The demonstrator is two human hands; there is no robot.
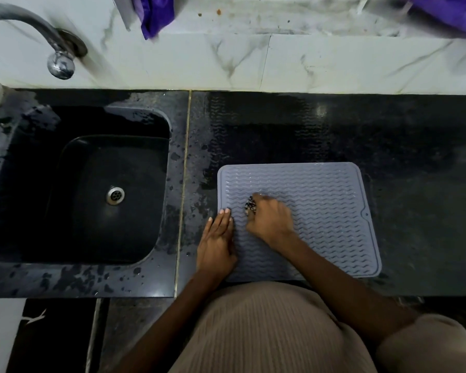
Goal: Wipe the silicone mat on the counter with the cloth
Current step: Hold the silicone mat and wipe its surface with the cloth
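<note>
A grey silicone mat (331, 211) with a wavy ribbed surface lies flat on the black counter (401, 146), close to its front edge. My left hand (218, 242) rests flat on the mat's left edge, fingers together and pointing away from me. My right hand (271, 223) is on the left half of the mat, closed around a small bunched dark speckled cloth (251, 206); only a bit of the cloth shows past my fingers.
A black sink (33, 168) with a metal drain (115, 195) lies to the left, under a chrome tap (61, 63). The counter around the sink and behind the mat is wet. Purple fabric (156, 14) hangs on the marble ledge at the back.
</note>
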